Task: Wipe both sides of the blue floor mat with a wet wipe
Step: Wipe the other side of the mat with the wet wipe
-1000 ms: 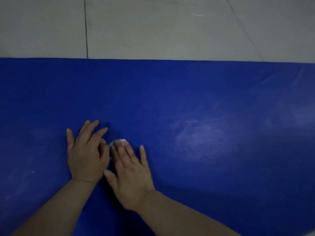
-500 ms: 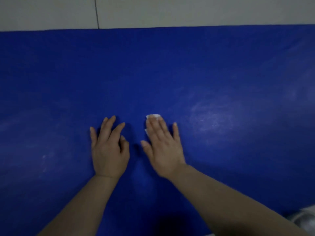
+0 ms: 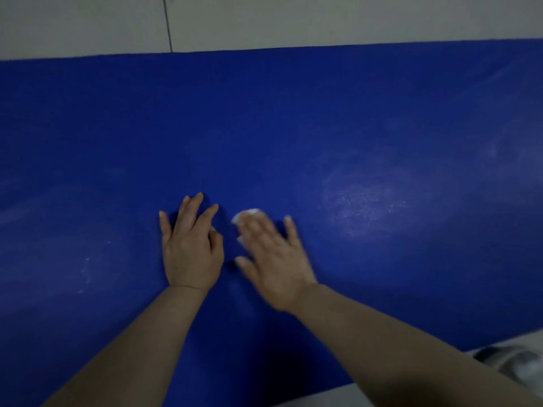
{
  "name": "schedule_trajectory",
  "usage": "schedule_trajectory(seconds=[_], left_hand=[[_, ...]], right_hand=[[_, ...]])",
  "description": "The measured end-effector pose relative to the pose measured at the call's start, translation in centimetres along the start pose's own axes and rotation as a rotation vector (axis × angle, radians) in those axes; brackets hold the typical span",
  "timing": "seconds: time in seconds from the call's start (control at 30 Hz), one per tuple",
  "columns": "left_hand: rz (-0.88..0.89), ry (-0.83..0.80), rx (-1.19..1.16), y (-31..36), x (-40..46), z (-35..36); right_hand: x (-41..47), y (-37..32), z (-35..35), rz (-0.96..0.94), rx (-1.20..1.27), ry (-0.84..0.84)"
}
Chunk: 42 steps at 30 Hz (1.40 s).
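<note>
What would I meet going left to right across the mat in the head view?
left hand → wet wipe under the right hand → pale sheen patch.

my one head camera looks forward and steeply down from close above the blue mat (image 3: 293, 127), which fills most of the wide frame, pale floor (image 3: 293, 22) beyond its far edge.
</note>
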<state>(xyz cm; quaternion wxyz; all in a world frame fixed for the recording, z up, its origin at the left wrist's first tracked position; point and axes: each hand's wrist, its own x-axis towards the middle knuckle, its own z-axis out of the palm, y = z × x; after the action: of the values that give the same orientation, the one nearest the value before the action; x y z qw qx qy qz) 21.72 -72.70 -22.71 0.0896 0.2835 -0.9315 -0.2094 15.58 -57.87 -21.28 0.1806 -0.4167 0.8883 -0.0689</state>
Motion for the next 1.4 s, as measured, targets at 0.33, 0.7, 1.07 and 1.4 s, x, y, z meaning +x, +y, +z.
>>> schedule_trajectory(seconds=[0.33, 0.7, 1.07, 1.4], left_hand=[[-0.002, 0.003, 0.019, 0.1, 0.0, 0.2], [0.008, 0.012, 0.029, 0.0, -0.3, 0.4], [0.022, -0.002, 0.063, -0.2, -0.2, 0.2], [0.014, 0.005, 0.066, 0.1, -0.2, 0.2]], right_hand=[[-2.0, -0.9, 1.9, 0.319, -0.013, 0.237], [-5.7, 7.4, 0.9, 0.806, 0.028, 0.325], [-7.6, 6.2, 2.2, 0.527, -0.027, 0.227], [-8.2, -5.3, 4.4, -0.014, -0.095, 0.075]])
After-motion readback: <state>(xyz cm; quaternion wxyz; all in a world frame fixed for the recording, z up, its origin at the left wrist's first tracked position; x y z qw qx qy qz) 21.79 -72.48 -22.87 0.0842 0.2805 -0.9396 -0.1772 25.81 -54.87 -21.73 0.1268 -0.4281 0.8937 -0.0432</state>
